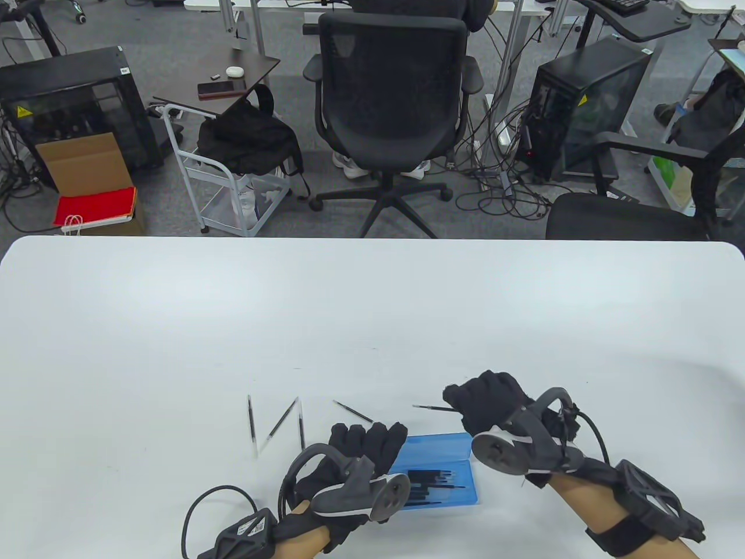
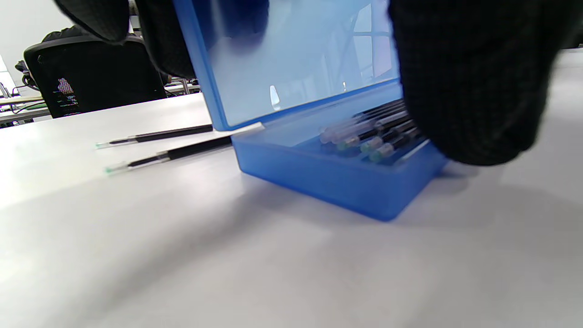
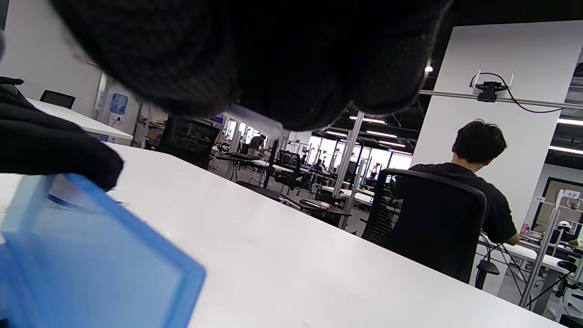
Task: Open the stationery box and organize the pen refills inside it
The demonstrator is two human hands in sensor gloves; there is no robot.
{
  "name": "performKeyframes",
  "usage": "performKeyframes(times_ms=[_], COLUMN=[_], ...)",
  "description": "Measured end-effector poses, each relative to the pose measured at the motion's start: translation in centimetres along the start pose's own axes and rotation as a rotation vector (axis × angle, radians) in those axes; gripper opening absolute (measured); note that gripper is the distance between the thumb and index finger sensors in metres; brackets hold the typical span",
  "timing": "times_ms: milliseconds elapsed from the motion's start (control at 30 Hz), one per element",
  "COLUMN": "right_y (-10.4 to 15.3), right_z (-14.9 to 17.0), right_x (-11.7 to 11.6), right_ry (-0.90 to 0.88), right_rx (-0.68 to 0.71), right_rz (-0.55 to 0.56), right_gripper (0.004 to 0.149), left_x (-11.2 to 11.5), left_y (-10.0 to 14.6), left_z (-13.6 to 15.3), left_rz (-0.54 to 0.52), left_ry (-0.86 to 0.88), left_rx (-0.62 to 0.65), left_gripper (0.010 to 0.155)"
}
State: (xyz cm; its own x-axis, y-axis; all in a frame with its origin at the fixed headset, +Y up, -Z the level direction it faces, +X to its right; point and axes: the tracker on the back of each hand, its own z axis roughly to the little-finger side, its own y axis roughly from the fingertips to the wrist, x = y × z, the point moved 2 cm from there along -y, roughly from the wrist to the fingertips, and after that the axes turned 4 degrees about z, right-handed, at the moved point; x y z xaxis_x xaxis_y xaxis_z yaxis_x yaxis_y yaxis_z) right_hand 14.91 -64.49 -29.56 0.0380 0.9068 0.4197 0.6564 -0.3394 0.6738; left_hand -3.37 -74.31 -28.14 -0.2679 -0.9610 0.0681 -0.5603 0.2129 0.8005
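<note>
The blue stationery box point(image 1: 437, 473) lies open near the table's front edge, with several pen refills point(image 2: 374, 133) in its base. My left hand point(image 1: 370, 440) grips the raised lid point(image 2: 291, 68), fingers behind it and thumb point(image 2: 469, 82) in front. My right hand point(image 1: 465, 402) hovers just beyond the box and pinches one refill point(image 1: 433, 408), whose tip points left. Loose refills lie on the table to the left: one point(image 1: 251, 420), another point(image 1: 283, 419), a third point(image 1: 301, 425), and one point(image 1: 353, 411) by my left fingers. In the right wrist view the lid point(image 3: 91, 264) sits at lower left.
The white table point(image 1: 372, 314) stretches far and wide beyond the box. Behind its far edge stand an office chair point(image 1: 396, 105) with a person seated in it, a second chair point(image 1: 640, 204), a cart with a bag point(image 1: 244, 145) and computer cases.
</note>
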Motion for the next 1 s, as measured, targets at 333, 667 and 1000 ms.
performKeyframes(times_ms=[333,667,1000], right_y=[4.2,4.5,4.8], right_z=[-5.0,-8.3,-7.7], right_x=[-2.2,-5.9,-5.7], right_ry=[-0.013,0.018,-0.062], right_rx=[0.033,0.082,0.054], right_rz=[-0.052,-0.132,-0.055], right_gripper=[0.057,0.057,0.059], left_x=[0.0,0.0,0.0], left_y=[0.0,-0.1,-0.2], left_z=[0.0,0.0,0.1], left_rz=[0.002,0.003,0.004], left_ry=[0.004,0.01,0.016], left_rx=[-0.004,-0.003,-0.003], left_gripper=[0.129,0.129,0.129])
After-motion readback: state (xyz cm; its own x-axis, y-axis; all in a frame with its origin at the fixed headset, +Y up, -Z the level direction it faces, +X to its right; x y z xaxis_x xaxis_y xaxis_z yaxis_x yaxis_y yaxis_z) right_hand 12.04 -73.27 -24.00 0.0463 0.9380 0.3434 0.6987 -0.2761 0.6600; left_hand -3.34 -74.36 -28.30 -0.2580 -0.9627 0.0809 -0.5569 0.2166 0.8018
